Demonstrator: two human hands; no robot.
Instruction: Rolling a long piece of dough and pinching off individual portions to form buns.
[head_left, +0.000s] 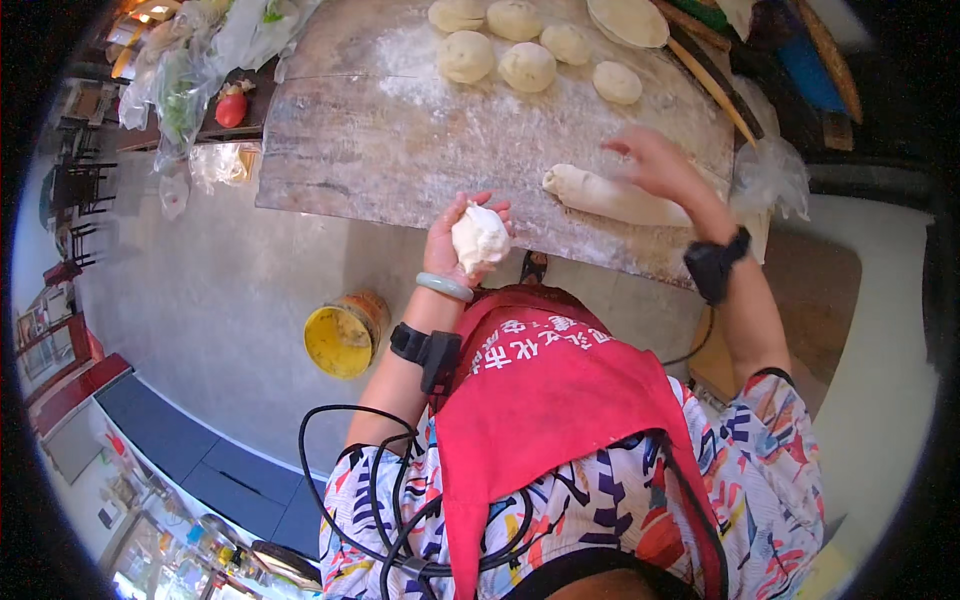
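My left hand (450, 244) is palm up just off the near edge of the floured wooden board (360, 150), its fingers curled around a lump of white dough (480, 236). Over the board's right part, my right hand (641, 161) is raised near a thick roll of dough (600, 196); it is blurred, and whether it touches the roll I cannot tell. Several round dough pieces (528, 67) lie in a group at the far side, beside a patch of loose white flour (412, 71).
Plastic bags with greens (180, 94) and a red tomato (231, 110) are at the far left. Wooden sticks (712, 90) and a clear plastic bag (776, 172) lie along the right edge. A yellow bucket (341, 341) stands on the floor. A black cable (375, 480) loops by my left arm.
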